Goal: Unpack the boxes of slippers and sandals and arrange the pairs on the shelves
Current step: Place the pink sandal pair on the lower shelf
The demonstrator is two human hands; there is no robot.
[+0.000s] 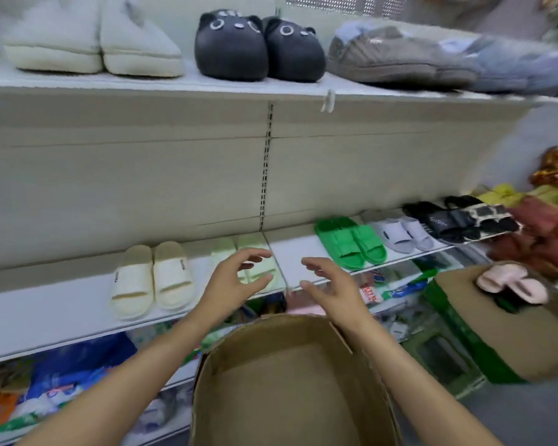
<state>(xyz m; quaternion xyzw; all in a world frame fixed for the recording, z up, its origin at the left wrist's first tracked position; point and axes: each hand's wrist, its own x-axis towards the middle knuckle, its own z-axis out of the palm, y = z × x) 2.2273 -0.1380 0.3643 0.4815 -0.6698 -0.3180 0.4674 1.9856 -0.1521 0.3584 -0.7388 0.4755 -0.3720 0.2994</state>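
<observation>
A pale green pair of slides [229,249] lies on the middle shelf [62,304], partly hidden by my left hand [231,278]. That hand hovers just in front of the pair with fingers spread and loosely curved, holding nothing. My right hand [327,284] floats beside it over the shelf edge, fingers also relaxed and empty. To the left sits a cream pair of slides [152,278]. Below my arms stands an open cardboard box [284,381] whose visible inside shows no slippers. A second box [496,323] at right carries a pink slipper [509,281].
Further right on the middle shelf lie a bright green pair [351,241], a grey pair [400,235] and black sandals [448,220]. The top shelf holds white fluffy slippers [91,43], black cat slippers [258,49] and bagged grey ones [400,56]. Packaged goods fill the lower shelf [62,381].
</observation>
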